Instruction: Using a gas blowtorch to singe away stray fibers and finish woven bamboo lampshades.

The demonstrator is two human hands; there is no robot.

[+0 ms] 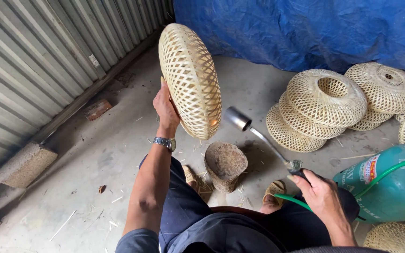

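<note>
Gripping woven basket (191,79) in left hand (166,108), right hand (322,194) closed around gas torch (263,140)

Pale round basket (191,79) of woven bamboo strips, matt and open-latticed; the torch's metal nozzle (236,118) gleams; green gas cylinder (390,187) smooth, faintly glossy; concrete floor (118,150) rough.

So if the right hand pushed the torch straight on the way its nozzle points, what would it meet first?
Probably the woven basket held up by the left hand; the torch in the right hand points at its lower edge, though depth is unclear.
</note>
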